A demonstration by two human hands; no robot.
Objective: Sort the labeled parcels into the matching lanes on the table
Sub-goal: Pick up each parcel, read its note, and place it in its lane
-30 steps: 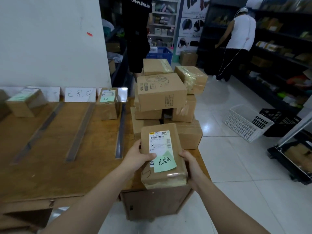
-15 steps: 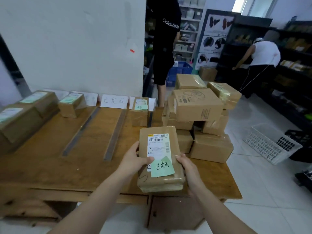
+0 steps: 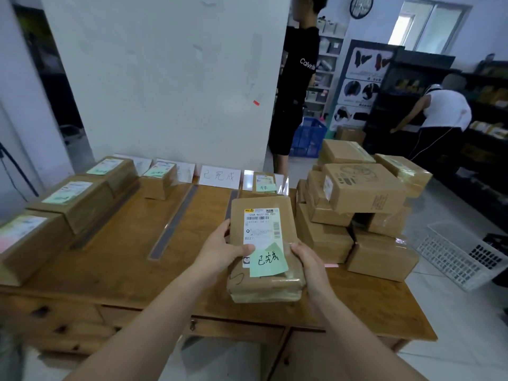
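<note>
Presently, the parcel, a flat brown package, is held in both hands over the near right part of the wooden table, just left of the stack of boxes. Whether its underside touches the tabletop cannot be told.

The left hand grips the parcel's left edge, with its thumb laid across the white shipping label and its fingers curled round the side. The right hand grips the right edge near the closest corner, fingers wrapped under and thumb on top. A green note with handwritten characters is stuck over the lower end of the label.

On the table, a grey divider strip runs from near to far and marks out a lane. White sign cards stand along the far edge against the wall; the middle card bears handwritten characters like those on the note. A small parcel with its own green note stands at the far end, directly beyond the held one. Three larger labelled boxes sit in a row at the left side, and a smaller box stands in the next lane.

A white basket lies on the floor to the right. A person in black stands beyond the wall corner; another in white bends toward the dark shelving.
</note>
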